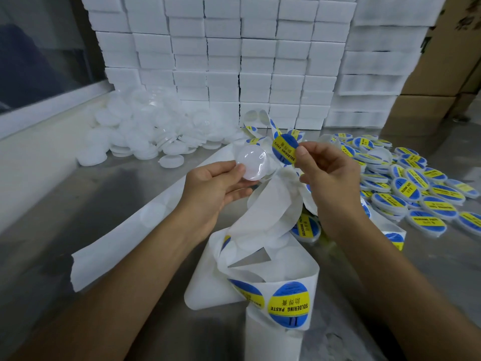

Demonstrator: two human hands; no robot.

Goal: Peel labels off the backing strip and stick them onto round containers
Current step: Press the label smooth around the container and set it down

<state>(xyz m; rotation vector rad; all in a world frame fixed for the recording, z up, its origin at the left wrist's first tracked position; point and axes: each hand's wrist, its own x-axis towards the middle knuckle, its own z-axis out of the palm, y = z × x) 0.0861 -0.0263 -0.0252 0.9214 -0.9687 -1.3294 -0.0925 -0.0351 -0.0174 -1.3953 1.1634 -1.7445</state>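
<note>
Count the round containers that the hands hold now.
1: a clear container in the left hand. The right hand pinches only a label.

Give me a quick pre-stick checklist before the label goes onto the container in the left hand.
1. Round container held in left hand: ok, thumb and fingers hold its edge.
2. Label pinched by right hand: ok.
3. Label free of the backing strip: cannot tell, strip folds lie right behind it.
4. Label flat, no creases: ok, as far as the printed face shows.
5. Container's top face clear of fingers: ok, only the rim is covered.
6. Label lined up over the container: not ok, it sits to the container's right.
</note>
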